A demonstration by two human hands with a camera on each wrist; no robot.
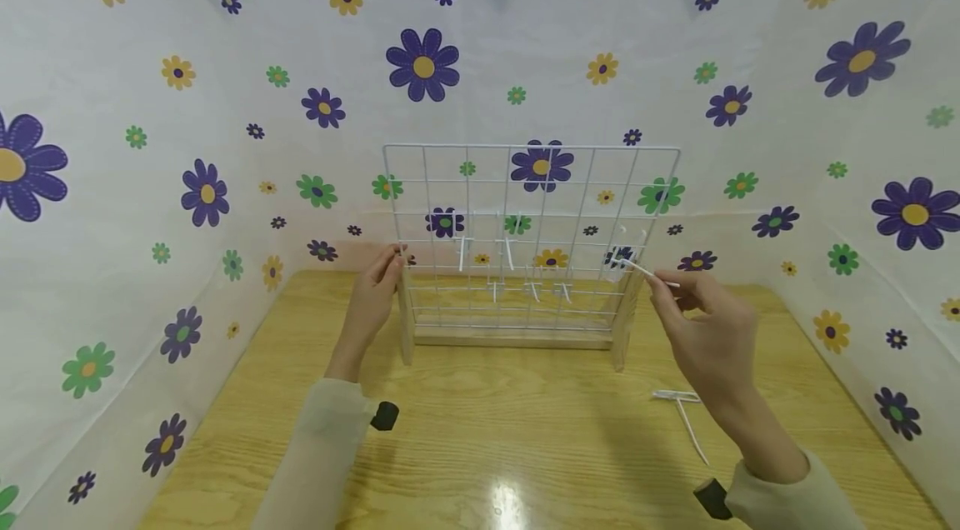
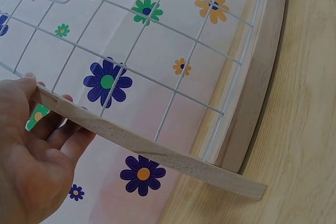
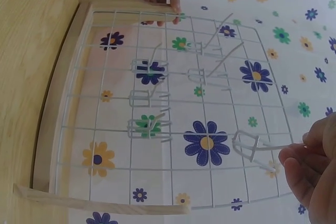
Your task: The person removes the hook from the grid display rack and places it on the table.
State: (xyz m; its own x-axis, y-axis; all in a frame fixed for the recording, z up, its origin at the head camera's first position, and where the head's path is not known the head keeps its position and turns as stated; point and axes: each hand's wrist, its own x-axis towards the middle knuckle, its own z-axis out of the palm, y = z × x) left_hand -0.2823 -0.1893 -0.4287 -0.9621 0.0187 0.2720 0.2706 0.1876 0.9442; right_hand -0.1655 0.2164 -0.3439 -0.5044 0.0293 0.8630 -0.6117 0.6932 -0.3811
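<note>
A white wire grid (image 1: 532,147) stands upright in a wooden stand (image 1: 513,339). My left hand (image 1: 372,294) grips the stand's left wooden upright (image 2: 152,150), thumb and fingers on either side of it in the left wrist view. On the right, my right hand (image 1: 708,330) pinches the prong of a white wire hook (image 3: 270,147) between thumb and fingers. That hook's framed end is up against the grid's right part; whether it is latched on, I cannot tell. Several similar hooks hang on the grid, two higher (image 1: 509,253) and three lower (image 1: 533,290).
Another white hook (image 1: 675,395) lies on the wooden table (image 1: 480,430), in front of the stand's right side and near my right forearm. Flower-printed white sheeting (image 1: 480,55) walls in the back and both sides.
</note>
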